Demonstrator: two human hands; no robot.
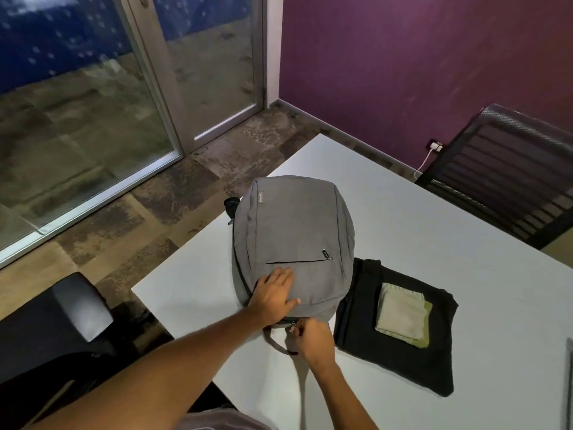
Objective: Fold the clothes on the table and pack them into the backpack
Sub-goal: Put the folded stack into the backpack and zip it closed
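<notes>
Your left hand (276,293) lies flat, fingers straight, on the backpack (291,237). Your right hand (311,336) pinches its zipper pull (292,326) at the near end. Folded clothes (400,324) touch the backpack's right side; bare table (465,231) lies beyond.

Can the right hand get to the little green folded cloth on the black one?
Probably yes. The right hand is pinching the backpack zipper pull just beside the black garment, and the green folded cloth lies on top, uncovered, with nothing between.
</notes>
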